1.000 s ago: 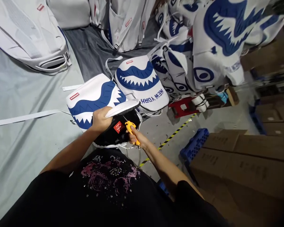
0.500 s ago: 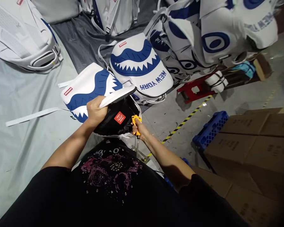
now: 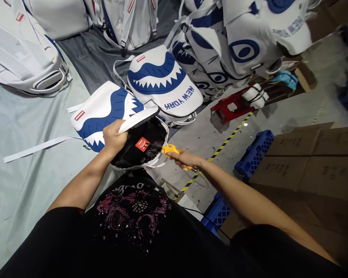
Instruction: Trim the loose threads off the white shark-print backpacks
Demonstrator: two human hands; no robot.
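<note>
Two bare hands are at a white-and-blue backpack (image 3: 104,110) on the pale surface (image 3: 31,185), left of center in the frame. The left hand (image 3: 114,136) pinches the lifted edge of its white flap (image 3: 139,119) between the fingers; the right hand (image 3: 187,159), fingers curled around a yellow tool (image 3: 170,149), points a thin nozzle into the black-lined opening, toward a red label (image 3: 142,144). A second backpack (image 3: 165,83) sits just beyond at upper center; cardboard boxes (image 3: 321,177) fill the lower right.
</note>
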